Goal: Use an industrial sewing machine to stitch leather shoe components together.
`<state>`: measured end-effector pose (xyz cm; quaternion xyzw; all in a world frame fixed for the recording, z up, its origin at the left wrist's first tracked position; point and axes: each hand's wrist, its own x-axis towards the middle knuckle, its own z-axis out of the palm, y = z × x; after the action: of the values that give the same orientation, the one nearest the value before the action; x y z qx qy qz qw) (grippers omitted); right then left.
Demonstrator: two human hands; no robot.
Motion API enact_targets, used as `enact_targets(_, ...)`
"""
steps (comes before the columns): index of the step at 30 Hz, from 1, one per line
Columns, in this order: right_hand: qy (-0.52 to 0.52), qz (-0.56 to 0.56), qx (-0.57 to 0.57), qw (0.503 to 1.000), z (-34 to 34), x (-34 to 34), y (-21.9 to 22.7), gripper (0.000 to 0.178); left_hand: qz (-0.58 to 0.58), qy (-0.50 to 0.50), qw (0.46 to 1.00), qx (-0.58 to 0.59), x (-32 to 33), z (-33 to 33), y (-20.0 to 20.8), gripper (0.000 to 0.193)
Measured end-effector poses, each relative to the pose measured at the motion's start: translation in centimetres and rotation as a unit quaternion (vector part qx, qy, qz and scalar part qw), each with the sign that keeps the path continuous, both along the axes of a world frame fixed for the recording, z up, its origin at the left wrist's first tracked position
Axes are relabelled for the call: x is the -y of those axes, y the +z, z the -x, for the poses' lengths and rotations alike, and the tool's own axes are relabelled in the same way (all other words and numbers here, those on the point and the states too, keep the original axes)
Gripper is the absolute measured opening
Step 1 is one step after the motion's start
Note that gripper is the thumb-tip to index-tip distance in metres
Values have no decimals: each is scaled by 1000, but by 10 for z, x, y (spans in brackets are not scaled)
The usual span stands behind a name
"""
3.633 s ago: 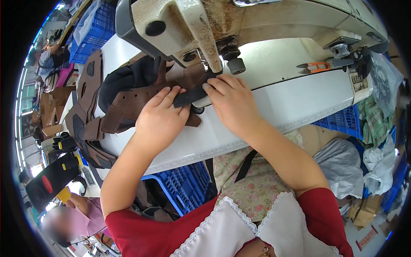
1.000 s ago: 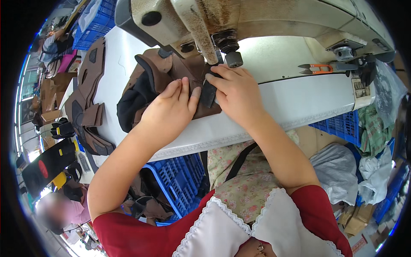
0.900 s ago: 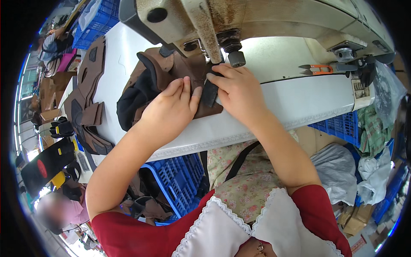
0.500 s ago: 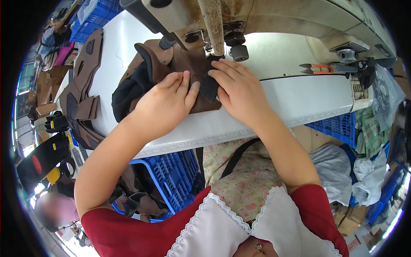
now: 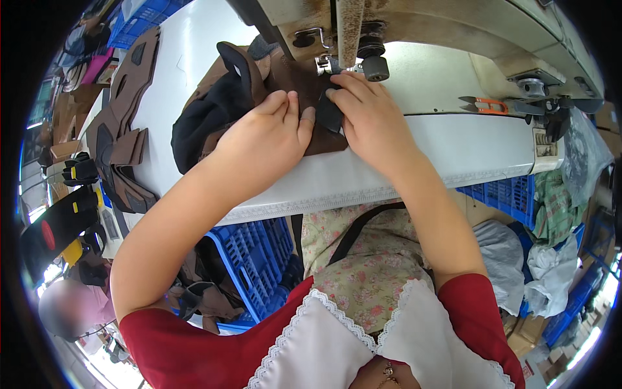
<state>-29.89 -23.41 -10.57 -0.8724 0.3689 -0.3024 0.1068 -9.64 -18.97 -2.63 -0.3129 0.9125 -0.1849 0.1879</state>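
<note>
A brown leather-like workpiece (image 5: 295, 79) lies under the needle area of a sewing machine (image 5: 350, 39), with black cloth (image 5: 210, 120) bunched at its left side. On its right part is a small dark patch (image 5: 330, 115), whose far end runs up to the metal presser foot (image 5: 326, 65). My left hand (image 5: 265, 133) is closed on the workpiece, fingers together and thumb by the patch's left edge. My right hand (image 5: 374, 120) is closed too, bent fingertips holding down the patch's right edge close to the foot. The stitching spot is partly hidden by the machine.
Stacked brown cut pieces (image 5: 123, 104) lie at the table's left. Orange-handled thread snips (image 5: 483, 105) rest on the machine bed at right. Blue crates (image 5: 253, 262) stand below the table edge. Another person (image 5: 71, 308) is at the lower left.
The dark patch and the workpiece have moved a little away from me, and less of the patch shows. Both hands have moved along with them. The whole view has shifted slightly.
</note>
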Motion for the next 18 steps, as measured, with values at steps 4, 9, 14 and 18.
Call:
enact_targets(4, 11, 43, 11, 999, 6, -1, 6, 36, 4, 11, 1000, -18, 1, 2, -1, 49)
enact_targets(9, 51, 17, 29, 998, 11, -2, 5, 25, 5, 5, 1000, -18, 1, 2, 0, 49)
enact_targets(14, 45, 22, 41, 998, 9, 0, 1, 25, 1, 5, 1000, -12, 1, 4, 1, 50)
enact_targets(18, 42, 15, 37, 998, 11, 2, 0, 26, 15, 0, 1000, 1, 3, 6, 1, 50)
